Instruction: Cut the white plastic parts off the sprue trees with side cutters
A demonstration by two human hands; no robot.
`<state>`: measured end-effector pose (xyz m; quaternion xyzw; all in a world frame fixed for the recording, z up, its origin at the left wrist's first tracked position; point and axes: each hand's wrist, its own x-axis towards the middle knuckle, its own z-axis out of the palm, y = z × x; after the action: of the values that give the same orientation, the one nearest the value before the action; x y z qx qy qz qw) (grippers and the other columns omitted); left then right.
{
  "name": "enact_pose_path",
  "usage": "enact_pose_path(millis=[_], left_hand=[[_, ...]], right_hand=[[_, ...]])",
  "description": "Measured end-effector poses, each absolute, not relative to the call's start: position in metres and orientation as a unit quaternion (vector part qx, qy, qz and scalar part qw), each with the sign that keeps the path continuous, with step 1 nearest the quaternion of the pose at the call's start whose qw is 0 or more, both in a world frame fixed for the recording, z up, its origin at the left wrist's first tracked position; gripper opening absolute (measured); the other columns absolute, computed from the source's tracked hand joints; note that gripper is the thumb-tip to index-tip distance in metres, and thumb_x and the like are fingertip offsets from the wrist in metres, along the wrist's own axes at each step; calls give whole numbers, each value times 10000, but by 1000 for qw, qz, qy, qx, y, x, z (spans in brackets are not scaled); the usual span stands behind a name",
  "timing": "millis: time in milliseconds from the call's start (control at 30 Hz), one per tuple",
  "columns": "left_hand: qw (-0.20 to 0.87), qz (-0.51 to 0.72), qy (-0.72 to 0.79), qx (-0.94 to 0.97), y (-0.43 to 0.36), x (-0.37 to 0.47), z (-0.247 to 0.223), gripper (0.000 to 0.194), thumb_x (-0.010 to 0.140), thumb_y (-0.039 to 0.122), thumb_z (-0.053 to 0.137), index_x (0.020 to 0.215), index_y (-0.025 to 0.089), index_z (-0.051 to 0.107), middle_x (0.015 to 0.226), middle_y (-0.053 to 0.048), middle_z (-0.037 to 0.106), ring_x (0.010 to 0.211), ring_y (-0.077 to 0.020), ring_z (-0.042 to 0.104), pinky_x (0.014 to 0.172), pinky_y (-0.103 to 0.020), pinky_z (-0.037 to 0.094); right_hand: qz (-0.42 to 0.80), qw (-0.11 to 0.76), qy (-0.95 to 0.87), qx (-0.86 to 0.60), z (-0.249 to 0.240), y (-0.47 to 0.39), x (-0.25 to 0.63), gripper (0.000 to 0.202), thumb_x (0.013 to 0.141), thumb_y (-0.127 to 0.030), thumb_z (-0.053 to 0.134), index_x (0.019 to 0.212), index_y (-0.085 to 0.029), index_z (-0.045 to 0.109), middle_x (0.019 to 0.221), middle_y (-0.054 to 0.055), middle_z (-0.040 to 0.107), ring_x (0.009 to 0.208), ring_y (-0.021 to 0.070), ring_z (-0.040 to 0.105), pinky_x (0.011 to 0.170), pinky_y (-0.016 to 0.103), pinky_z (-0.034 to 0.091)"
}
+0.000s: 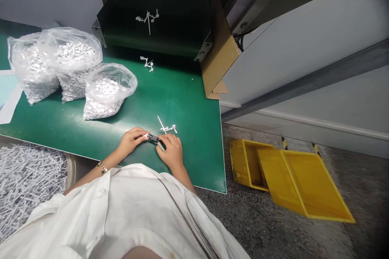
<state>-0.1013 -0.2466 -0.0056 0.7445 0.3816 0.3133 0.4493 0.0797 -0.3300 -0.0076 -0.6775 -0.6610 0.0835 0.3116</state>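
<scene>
Fingers nearly closed, my left hand (pixel 130 140) pinches a small white piece (pixel 146 135) at the tip of the cutters (pixel 152 138) over the green table (pixel 194 109), right hand (pixel 172 153) curled round the handles (pixel 161 145), fingertips best well back.

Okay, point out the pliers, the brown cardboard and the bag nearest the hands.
Pliers (pixel 152 138): head view, on the metal head.
Brown cardboard (pixel 218 58): head view, on its broad face.
Nearest bag (pixel 99 108): head view, on its lower front.

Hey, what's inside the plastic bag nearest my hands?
The clear bag holds small white pieces, many of them flat and round. Whatever lies deep in the middle is covered by the outer ones.
</scene>
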Motion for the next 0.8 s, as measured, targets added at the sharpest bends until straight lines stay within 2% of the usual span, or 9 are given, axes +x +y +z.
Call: enact_pose_path(millis=[567, 800], left_hand=[[489, 311, 374, 724, -243, -103, -3, 250, 791, 398, 666, 930, 208, 749, 867, -56, 693, 794, -160, 626, 741, -263, 505], [510, 302, 386, 707, -244, -103, -1, 254, 760, 405, 696, 926, 222, 755, 816, -44, 672, 741, -151, 613, 682, -248, 484]], right_hand=[[113, 310, -671, -664, -8, -329, 81, 320, 744, -154, 562, 1030, -259, 662, 937, 24, 614, 888, 185, 527, 797, 312, 357], [119, 282, -683, -663, -4, -331, 83, 309, 768, -159, 565, 1046, -253, 662, 918, 28, 602, 892, 185, 514, 798, 312, 347]])
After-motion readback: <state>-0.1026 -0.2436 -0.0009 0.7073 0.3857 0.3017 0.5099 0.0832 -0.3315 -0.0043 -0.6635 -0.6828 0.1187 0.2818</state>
